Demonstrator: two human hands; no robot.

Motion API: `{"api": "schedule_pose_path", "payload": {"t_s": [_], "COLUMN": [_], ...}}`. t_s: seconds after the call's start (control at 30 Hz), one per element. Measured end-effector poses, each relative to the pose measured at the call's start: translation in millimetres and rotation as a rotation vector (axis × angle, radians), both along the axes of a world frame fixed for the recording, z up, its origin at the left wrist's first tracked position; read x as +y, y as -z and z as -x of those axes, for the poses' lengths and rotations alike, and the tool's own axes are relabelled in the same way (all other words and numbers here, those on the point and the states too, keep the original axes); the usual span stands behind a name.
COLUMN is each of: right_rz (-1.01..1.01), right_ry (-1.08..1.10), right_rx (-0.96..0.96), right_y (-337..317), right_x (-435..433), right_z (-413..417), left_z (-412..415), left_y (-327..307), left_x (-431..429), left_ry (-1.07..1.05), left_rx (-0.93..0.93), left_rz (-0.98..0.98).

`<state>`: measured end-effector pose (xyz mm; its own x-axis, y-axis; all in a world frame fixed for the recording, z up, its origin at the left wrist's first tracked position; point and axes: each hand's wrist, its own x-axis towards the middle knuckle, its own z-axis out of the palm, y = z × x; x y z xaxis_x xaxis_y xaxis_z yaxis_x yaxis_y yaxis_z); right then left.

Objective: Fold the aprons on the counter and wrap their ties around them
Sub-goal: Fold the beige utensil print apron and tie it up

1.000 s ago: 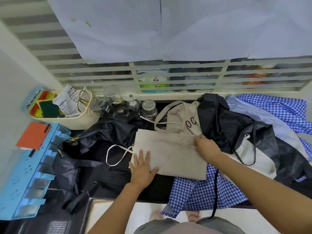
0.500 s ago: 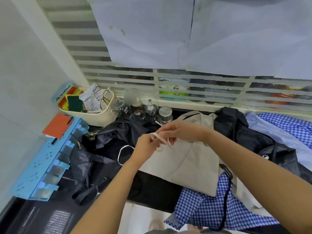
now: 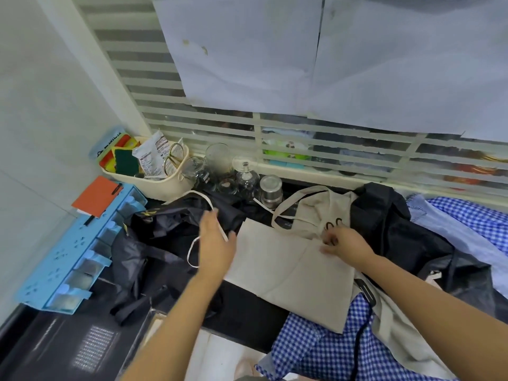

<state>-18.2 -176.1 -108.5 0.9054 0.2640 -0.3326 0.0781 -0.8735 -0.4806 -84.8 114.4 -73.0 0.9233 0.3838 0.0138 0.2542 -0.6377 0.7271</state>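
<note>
Tie-wrapping step, centre frame: left hand (image 3: 217, 243), grip wide, touches white tie (image 3: 189, 253); right hand (image 3: 343, 243) pinches folded beige apron (image 3: 288, 268). Next, probably: seize tie.

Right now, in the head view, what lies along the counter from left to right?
Blue rack → black apron → beige apron → second black apron → far-right blue checked apron.

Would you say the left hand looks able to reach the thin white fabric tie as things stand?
Probably yes: the open left hand is right beside the thin white fabric tie, with nothing over it.
</note>
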Motion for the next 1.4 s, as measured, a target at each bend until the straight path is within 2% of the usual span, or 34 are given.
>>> {"api": "schedule_pose_path", "payload": {"t_s": [0.17, 0.3, 0.43, 0.57, 0.7, 0.8, 0.83, 0.9, 0.97, 1.0, 1.07, 1.1, 1.13, 1.17, 1.2, 1.23, 1.27, 1.3, 1.4], "right_rz": [-0.004, -0.007, 0.023, -0.132, -0.405, -0.793, -0.867, -0.884, -0.791, -0.672, -0.269, -0.069, 0.046, 0.041, -0.046, -0.138, -0.191, -0.226, -0.132], "right_ry": [-0.012, -0.047, -0.075, 0.007, 0.326, 0.673, 0.742, 0.780, 0.681, 0.559, 0.213, 0.073, -0.005, -0.020, -0.018, -0.061, -0.147, -0.252, -0.517], "right_rx": [0.024, 0.024, 0.119, 0.315, 0.394, 0.701, 0.788, 0.874, 0.924, 0.945, 0.865, 0.706, 0.475, 0.236, 0.018, -0.158, -0.229, -0.204, 0.161], "right_y": [8.2, 6.4, 10.4, 7.2, 10.8, 9.5, 6.5, 5.8, 3.1, 0.0, -9.6, -12.7, -13.3, -18.1, -21.9, -25.8, -28.4, -29.6, -16.2], "right_x": [-6.0, -8.3, -7.4, -7.8, -12.2, -12.6, -12.1, -13.9, -19.8, -22.7, -26.4, -26.1, -26.0, -22.7, -17.9, -14.1, -8.0, -3.2, 14.7], "right_z": [2.7, 6.5, 6.8, 7.0, 19.2, 38.5, 45.6, 57.9, 66.7, 71.2, 75.5, 76.0, 75.1, 75.5, 75.1, 73.4, 68.8, 62.7, 47.4], "left_z": [35.1, 49.4, 56.5, 58.5, 67.0, 76.6, 79.3, 84.5, 86.7, 88.6, 93.0, 96.9, 100.0, 102.5, 103.0, 102.7, 102.6, 101.3, 99.8], "left_y": [44.5, 70.6, 84.4, 83.6, 77.8, 77.1, 79.4, 88.8, 95.0, 96.0, 96.7, 96.7, 97.9, 97.4, 99.2, 99.0, 97.2, 96.4, 97.5], "left_x": [-67.5, -81.1, -77.6, -75.4, -77.0, -80.5, -79.5, -72.6, -63.3, -59.7, -55.0, -52.1, -49.1, -45.6, -42.3, -41.6, -39.9, -40.8, -37.3], "left_ry": [0.521, 0.701, 0.783, 0.812, 0.808, 0.777, 0.766, 0.744, 0.761, 0.781, 0.804, 0.806, 0.804, 0.799, 0.798, 0.803, 0.804, 0.808, 0.807], "left_rx": [0.362, 0.561, 0.531, 0.428, 0.254, 0.162, 0.163, 0.190, 0.216, 0.223, 0.230, 0.241, 0.247, 0.252, 0.261, 0.277, 0.292, 0.310, 0.340], "left_rz": [-0.113, -0.270, -0.366, -0.382, -0.401, -0.359, -0.333, -0.300, -0.331, -0.354, -0.371, -0.357, -0.340, -0.326, -0.324, -0.318, -0.312, -0.307, -0.272]}}
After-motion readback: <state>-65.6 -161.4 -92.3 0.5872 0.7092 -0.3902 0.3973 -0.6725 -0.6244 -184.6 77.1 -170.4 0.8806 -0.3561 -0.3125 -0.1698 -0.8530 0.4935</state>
